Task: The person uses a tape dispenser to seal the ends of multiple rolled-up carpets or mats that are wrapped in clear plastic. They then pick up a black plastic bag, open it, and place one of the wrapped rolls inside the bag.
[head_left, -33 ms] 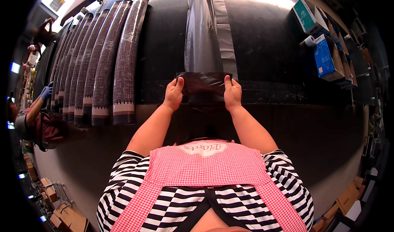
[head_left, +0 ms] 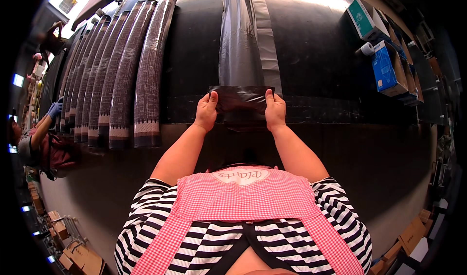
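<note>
A long, shiny grey plastic bag (head_left: 238,41) runs away from me across the dark table. Its near end is a black plastic flap (head_left: 243,98), stretched between my two hands at the table's front edge. My left hand (head_left: 206,111) grips the left corner, thumb on top and fingers curled underneath. The right corner is pinched the same way in my right hand (head_left: 275,110). Whatever may be inside the bag is hidden. Along its right side lies a paler grey strip of plastic (head_left: 268,46).
Several brown patterned rolls in clear wrap (head_left: 148,75) lie side by side on the left of the table (head_left: 311,56). At the right stand a green-and-white box (head_left: 362,19), a blue box (head_left: 386,68) and a white roll (head_left: 367,49). Another person's gloved hand (head_left: 55,109) touches the leftmost rolls.
</note>
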`<act>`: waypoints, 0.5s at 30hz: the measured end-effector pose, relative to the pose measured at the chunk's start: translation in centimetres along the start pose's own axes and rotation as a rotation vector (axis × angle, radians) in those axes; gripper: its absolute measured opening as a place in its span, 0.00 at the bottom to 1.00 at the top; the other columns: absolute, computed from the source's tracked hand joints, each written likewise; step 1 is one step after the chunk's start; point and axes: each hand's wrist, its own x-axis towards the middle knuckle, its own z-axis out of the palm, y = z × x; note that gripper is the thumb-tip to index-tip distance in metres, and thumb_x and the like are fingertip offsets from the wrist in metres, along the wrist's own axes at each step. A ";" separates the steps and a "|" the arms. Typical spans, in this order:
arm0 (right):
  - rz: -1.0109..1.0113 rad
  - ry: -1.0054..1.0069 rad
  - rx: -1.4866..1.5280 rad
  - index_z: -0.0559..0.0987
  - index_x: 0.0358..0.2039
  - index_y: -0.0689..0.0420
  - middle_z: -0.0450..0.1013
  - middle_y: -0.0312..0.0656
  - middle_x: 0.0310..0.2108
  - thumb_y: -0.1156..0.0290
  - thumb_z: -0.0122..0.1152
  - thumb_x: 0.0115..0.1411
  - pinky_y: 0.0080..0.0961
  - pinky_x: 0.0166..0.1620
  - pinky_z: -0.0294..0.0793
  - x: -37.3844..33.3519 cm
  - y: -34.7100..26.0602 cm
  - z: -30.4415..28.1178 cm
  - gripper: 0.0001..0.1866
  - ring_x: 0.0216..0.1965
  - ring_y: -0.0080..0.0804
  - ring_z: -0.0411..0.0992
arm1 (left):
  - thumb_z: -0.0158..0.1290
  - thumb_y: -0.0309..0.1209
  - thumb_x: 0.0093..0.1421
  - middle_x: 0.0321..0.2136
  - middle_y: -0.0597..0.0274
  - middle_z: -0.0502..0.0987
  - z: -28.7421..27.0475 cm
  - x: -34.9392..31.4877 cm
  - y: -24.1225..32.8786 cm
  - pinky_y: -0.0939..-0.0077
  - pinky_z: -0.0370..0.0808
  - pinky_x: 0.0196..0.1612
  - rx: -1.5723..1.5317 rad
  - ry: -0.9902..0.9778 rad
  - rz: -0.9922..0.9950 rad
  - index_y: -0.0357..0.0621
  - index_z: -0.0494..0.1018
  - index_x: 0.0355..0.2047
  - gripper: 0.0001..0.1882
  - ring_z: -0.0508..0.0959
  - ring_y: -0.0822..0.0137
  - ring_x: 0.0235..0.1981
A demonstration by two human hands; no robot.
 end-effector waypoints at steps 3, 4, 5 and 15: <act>0.102 0.015 -0.032 0.74 0.21 0.55 0.59 0.22 0.20 0.56 0.55 0.71 0.22 0.29 0.55 0.1 0.7 -0.1 0.23 0.26 0.14 0.53 | 0.48 0.47 0.72 0.31 0.71 0.79 0.4 -0.1 -0.9 0.81 0.72 0.39 -0.016 0.102 -0.025 0.42 0.78 0.36 0.21 0.73 0.80 0.32; 0.116 0.035 -0.053 0.73 0.21 0.55 0.59 0.22 0.20 0.56 0.56 0.71 0.22 0.28 0.55 -0.2 0.7 0.3 0.23 0.25 0.14 0.52 | 0.48 0.47 0.72 0.31 0.72 0.78 0.5 -0.2 -1.3 0.81 0.71 0.38 -0.017 0.141 -0.038 0.42 0.78 0.36 0.21 0.72 0.80 0.32; 0.129 0.055 -0.074 0.72 0.20 0.55 0.59 0.23 0.20 0.57 0.57 0.71 0.23 0.27 0.54 -0.4 0.7 0.6 0.23 0.25 0.15 0.52 | 0.49 0.45 0.72 0.28 0.74 0.76 0.7 -0.1 -1.9 0.81 0.69 0.35 -0.027 0.191 -0.054 0.43 0.77 0.33 0.19 0.69 0.81 0.29; 0.132 0.048 -0.170 0.66 0.18 0.56 0.58 0.28 0.17 0.63 0.59 0.67 0.27 0.26 0.56 0.6 1.0 0.6 0.22 0.23 0.18 0.53 | 0.53 0.37 0.71 0.23 0.78 0.66 2.5 -0.6 -3.4 0.82 0.62 0.30 -0.097 0.289 0.027 0.46 0.75 0.30 0.13 0.62 0.81 0.26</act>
